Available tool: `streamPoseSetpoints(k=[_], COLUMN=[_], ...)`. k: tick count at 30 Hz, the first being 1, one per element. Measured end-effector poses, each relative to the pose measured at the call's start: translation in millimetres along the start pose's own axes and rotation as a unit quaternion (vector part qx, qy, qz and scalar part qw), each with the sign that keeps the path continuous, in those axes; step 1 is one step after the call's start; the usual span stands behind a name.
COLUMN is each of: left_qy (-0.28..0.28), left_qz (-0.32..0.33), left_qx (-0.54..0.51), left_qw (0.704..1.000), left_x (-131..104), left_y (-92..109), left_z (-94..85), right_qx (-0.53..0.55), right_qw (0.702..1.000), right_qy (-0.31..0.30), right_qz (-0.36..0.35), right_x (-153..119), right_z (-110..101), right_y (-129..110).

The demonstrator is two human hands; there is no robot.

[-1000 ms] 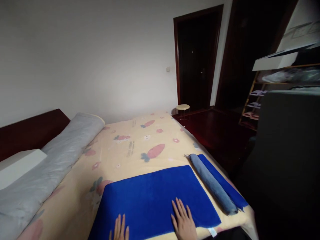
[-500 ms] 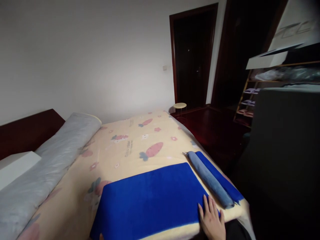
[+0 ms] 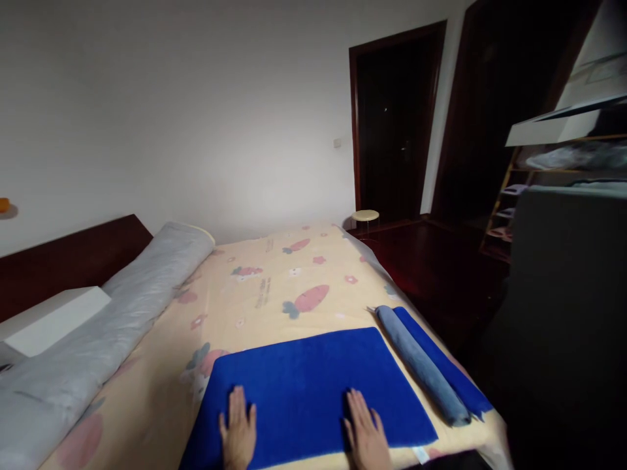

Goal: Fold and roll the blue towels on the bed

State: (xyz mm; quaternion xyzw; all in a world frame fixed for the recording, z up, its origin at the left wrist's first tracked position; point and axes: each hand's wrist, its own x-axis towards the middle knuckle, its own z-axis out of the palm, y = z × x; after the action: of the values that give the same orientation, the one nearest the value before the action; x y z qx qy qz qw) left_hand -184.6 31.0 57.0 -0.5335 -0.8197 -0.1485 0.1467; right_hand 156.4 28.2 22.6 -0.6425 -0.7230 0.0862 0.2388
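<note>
A blue cloth [image 3: 298, 378], rectangular and smooth like a towel, lies spread flat on the bed near its front edge. My left hand [image 3: 238, 431] rests palm down on the cloth's left part, fingers stretched out. On its right part lies my right hand [image 3: 365, 427], also flat with the fingers extended. Neither hand holds anything. Right of the cloth lies a rolled grey-blue cloth [image 3: 421, 365]. Beside that roll is a narrow folded blue cloth [image 3: 443, 362]. A small white tag [image 3: 420, 455] shows at the spread cloth's near edge.
The bed [image 3: 264, 281] has a cream sheet with carrot prints. A long grey roll of bedding [image 3: 142, 294] and a white box [image 3: 59, 318] lie by the dark headboard [image 3: 73, 258]. A stool [image 3: 366, 215] stands near the door; a dark cabinet [image 3: 563, 313] is at right.
My right hand has moved left from the cloth's right edge onto its surface. My left hand has come into view and lies on the cloth. The view has turned slightly left.
</note>
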Motion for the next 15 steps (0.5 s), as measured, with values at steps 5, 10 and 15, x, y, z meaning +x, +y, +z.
streamPoseSetpoints(k=[5, 10, 15], left_qy=[-0.152, -0.231, -0.215], left_qz=[0.221, 0.252, 0.162], left_qx=[-0.059, -0.096, -0.037], left_qw=[0.962, 0.935, 0.962], left_x=[-27, -33, -17], left_y=[109, 108, 46], left_z=[26.9, 23.3, 8.6], right_qx=[0.06, 0.066, 0.026], right_qw=[0.98, 0.972, 0.99], right_qy=[-0.136, -0.146, -0.111], right_qz=[-0.13, -0.172, -0.085], right_x=[39, 43, 34], right_z=[30, 28, 10], right_y=[-76, -67, -34])
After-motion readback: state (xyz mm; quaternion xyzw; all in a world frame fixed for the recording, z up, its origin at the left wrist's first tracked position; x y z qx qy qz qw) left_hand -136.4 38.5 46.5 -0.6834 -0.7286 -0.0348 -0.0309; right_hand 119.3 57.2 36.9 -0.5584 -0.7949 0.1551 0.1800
